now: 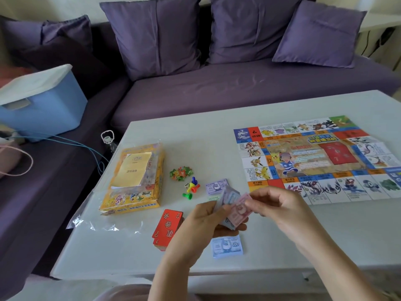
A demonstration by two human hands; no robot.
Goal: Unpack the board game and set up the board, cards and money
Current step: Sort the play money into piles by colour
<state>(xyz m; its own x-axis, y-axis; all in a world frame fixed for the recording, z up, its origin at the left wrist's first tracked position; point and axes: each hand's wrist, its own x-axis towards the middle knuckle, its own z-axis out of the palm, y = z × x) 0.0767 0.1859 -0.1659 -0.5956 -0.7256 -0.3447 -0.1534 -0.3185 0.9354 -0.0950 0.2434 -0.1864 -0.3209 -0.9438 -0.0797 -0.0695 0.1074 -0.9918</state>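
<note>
The left hand is gripping a mixed wad of play banknotes, fingers curled beneath it. The right hand is pinching a pink note at the top of the wad between thumb and fingertips. Both are working just above the near middle of the white table.

The game board is lying unfolded and flat at the right. The yellow game box is sitting at the left with a rule booklet on top. A red card deck is lying just left of the left wrist, and a blue 500 pile is lying directly below the hands. A purple note pile is lying just beyond them. The coloured pawns are clustering near the purple pile.

The step in hand appears to be sorting money by denomination. It is best done by peeling one note at a time, checking its colour, and opening a separate pile in bare table space beside the blue one, so that the piles are not overlapping.

The left palm is facing right and slightly upward, wrist raised off the table. The right hand is reaching in from the right, its back upward and its fingers bent toward the wad.
</note>
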